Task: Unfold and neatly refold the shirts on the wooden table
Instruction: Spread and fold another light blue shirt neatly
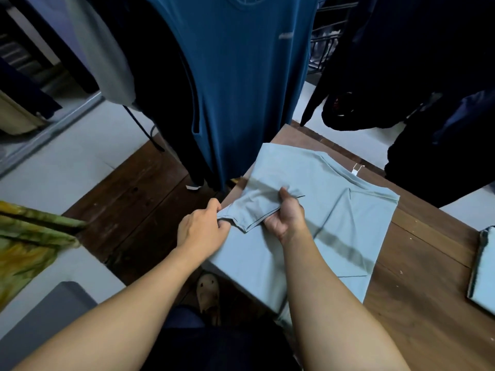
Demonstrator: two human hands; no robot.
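Observation:
A pale blue-grey shirt (345,223) lies spread on the wooden table (417,311), its collar toward the far right and its left part hanging over the table's edge. Its left sleeve (254,207) is lifted off the cloth. My left hand (202,227) pinches the sleeve's cuff end at the table edge. My right hand (286,212) grips the same sleeve further in, thumb on top and fingers under it. A second pale blue folded garment (483,271) lies at the table's right edge, partly cut off by the frame.
A teal shirt (241,76) hangs right above the table's far corner, with dark clothes (428,62) hanging right and a grey one (107,49) left. A green-yellow cloth (24,242) is at the left. A foot in a slipper (207,293) stands on the dark wooden floor below.

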